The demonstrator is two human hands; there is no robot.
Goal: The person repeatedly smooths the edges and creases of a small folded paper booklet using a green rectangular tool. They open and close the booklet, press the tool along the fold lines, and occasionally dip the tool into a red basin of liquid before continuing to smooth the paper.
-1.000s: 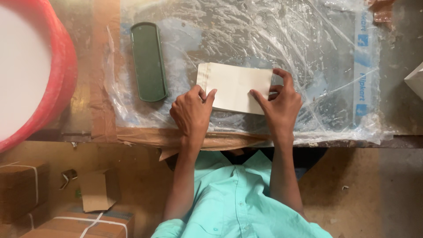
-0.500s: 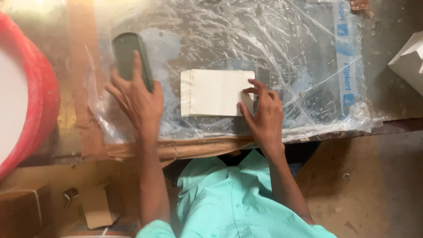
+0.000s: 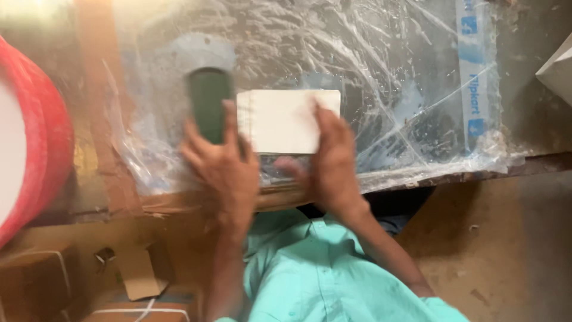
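1. At the near middle of the bench, on a crinkled clear plastic sheet (image 3: 387,89), lies a pale cream paper packet (image 3: 286,119), flat and roughly rectangular, its long side running left to right.
2. The right hand (image 3: 333,164) lies on the packet's near right part, fingers stretched forward over the paper and pressing down on it; the hand is flat, not closed around anything. Motion blur softens the fingertips.
3. The left hand (image 3: 223,164) is wrapped around the near end of a dark green oblong block (image 3: 208,107), thumb and fingers closed on its sides. The block stands just left of the packet, its far end pointing away from the person; whether it touches the packet's edge cannot be told.
4. The plastic sheet covers most of the bench top and carries a blue printed strip (image 3: 473,77) along its right side.
5. A brown tape band (image 3: 98,101) runs from far to near on the bench to the left of the block.
6. A large red round rim (image 3: 44,137) fills the left edge of the view.
7. Below the bench edge show the person's mint-green shirt (image 3: 322,274) and, on the floor to the left, brown cardboard boxes (image 3: 36,286).
8. A white box corner (image 3: 557,68) pokes in at the upper right.
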